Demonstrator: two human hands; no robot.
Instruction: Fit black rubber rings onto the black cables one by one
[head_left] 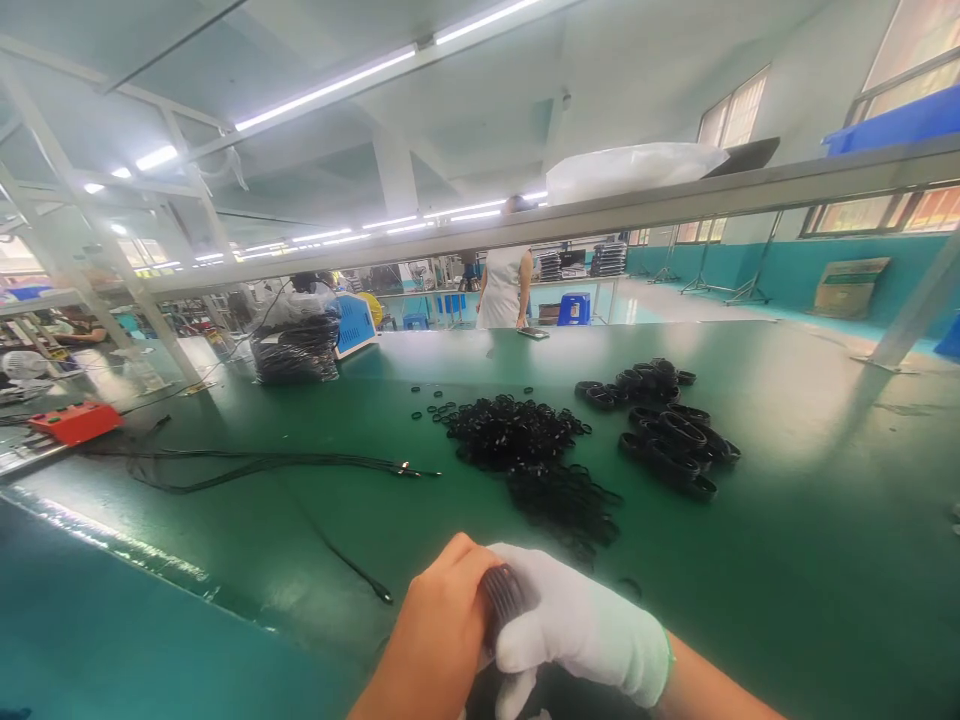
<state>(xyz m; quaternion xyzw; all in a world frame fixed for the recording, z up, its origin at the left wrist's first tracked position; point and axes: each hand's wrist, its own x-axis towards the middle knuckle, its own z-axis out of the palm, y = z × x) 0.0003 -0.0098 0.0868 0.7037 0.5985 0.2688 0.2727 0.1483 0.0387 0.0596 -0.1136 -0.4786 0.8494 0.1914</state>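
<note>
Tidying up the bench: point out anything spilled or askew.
A few small rings lie scattered loose left of the main ring pile. Black cables sprawl across the table. Nothing looks damaged.

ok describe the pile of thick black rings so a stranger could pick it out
On the green table, look right of centre, beyond the gloved right hand. The pile of thick black rings lies right of the heap of thin black rings; its rings are larger and chunkier.
</note>
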